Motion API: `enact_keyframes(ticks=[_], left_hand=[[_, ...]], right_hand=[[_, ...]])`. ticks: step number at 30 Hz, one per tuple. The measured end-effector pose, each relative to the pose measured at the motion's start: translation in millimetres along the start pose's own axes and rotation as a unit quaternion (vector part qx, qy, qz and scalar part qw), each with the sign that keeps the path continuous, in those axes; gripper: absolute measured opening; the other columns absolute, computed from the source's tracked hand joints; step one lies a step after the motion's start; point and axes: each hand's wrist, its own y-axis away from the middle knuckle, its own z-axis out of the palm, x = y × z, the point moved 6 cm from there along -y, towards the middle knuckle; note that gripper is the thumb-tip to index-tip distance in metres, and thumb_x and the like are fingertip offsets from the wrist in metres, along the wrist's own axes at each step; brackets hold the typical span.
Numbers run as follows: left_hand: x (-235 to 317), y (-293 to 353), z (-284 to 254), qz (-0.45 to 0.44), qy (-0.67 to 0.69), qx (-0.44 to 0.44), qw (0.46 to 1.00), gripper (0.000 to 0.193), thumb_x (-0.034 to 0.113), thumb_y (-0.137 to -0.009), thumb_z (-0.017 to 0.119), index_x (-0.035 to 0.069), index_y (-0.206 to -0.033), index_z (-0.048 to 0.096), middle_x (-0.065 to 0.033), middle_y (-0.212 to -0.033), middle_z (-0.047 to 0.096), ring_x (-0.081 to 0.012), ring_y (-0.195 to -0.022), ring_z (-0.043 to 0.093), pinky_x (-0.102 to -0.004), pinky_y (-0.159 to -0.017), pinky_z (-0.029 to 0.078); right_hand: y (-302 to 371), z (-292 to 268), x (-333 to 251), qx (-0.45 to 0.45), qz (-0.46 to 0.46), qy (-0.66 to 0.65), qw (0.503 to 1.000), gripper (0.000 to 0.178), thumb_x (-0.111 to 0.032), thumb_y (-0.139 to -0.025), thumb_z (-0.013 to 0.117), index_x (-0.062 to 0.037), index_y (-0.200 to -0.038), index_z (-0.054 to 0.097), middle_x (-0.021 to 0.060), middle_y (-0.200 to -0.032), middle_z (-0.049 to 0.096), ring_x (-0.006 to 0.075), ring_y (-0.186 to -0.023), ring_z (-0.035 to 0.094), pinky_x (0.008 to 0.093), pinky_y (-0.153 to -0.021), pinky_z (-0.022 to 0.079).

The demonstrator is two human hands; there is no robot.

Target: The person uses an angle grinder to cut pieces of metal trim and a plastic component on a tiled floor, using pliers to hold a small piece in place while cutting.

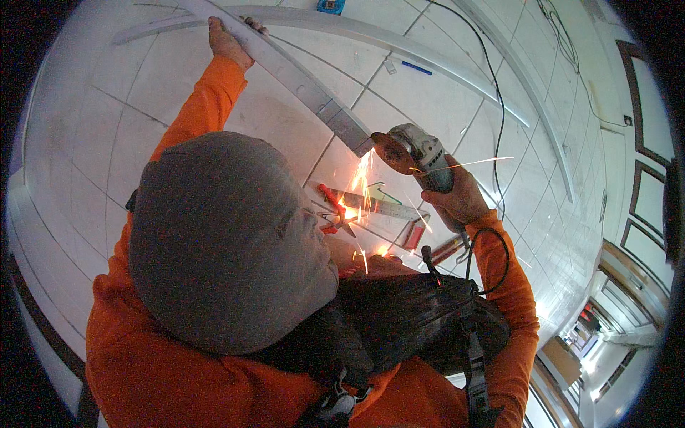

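My left hand (230, 44) is wrapped round a long silver metal bar (289, 71) that slants down toward the middle of the view. In my right hand (462, 194) is a grey angle grinder (427, 146), gripped by its body. Its brown disc (391, 153) is at the bar's near end, where orange sparks (362, 175) spray downward. Below the sparks lie a red-handled hand tool (330, 196) and a metal ruler (389, 207), partly veiled by the glare. Whether the disc touches the bar cannot be made out exactly.
More long metal bars (442, 57) lie across the tiled floor (285, 146). A black cord (492, 64) runs along the floor to the right. Farther off are a blue pen (417, 68) and a blue tape measure (330, 6). Panelled doors (646, 107) stand at the right.
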Motion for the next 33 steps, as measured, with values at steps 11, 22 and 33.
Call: enact_keyframes(ticks=[11, 22, 33], left_hand=[[-13, 11, -3, 0.022, -0.03, 0.07, 0.997, 0.062, 0.067, -0.095, 0.033, 0.01, -0.111, 0.052, -0.0107, -0.087, 0.056, -0.0293, -0.073, 0.055, -0.0531, -0.076, 0.052], [-49, 31, 13, 0.01, -0.014, 0.153, 0.988, 0.068, 0.069, -0.094, 0.033, 0.016, -0.134, 0.047, -0.0097, -0.113, 0.061, -0.0282, -0.091, 0.06, -0.0492, -0.082, 0.053], [-89, 23, -10, -0.088, -0.105, 0.029, 0.99, 0.055, 0.058, -0.095, 0.048, 0.012, -0.125, 0.051, -0.0109, -0.109, 0.056, -0.0296, -0.098, 0.058, -0.049, -0.082, 0.054]], right_hand=[[17, -13, 14, 0.03, 0.05, -0.135, 0.989, 0.07, -0.01, -0.067, 0.08, -0.0012, -0.129, 0.05, 0.0099, -0.108, 0.067, 0.0218, -0.097, 0.065, 0.0344, -0.088, 0.051], [52, -48, 84, 0.167, 0.048, -0.275, 0.946, 0.065, -0.015, -0.068, 0.077, 0.0001, -0.125, 0.052, 0.0071, -0.096, 0.062, 0.0176, -0.081, 0.062, 0.0326, -0.072, 0.054], [50, -26, 140, 0.179, 0.067, -0.248, 0.95, 0.067, -0.016, -0.068, 0.079, -0.0019, -0.127, 0.052, 0.0078, -0.1, 0.064, 0.0175, -0.085, 0.062, 0.0327, -0.076, 0.053]])
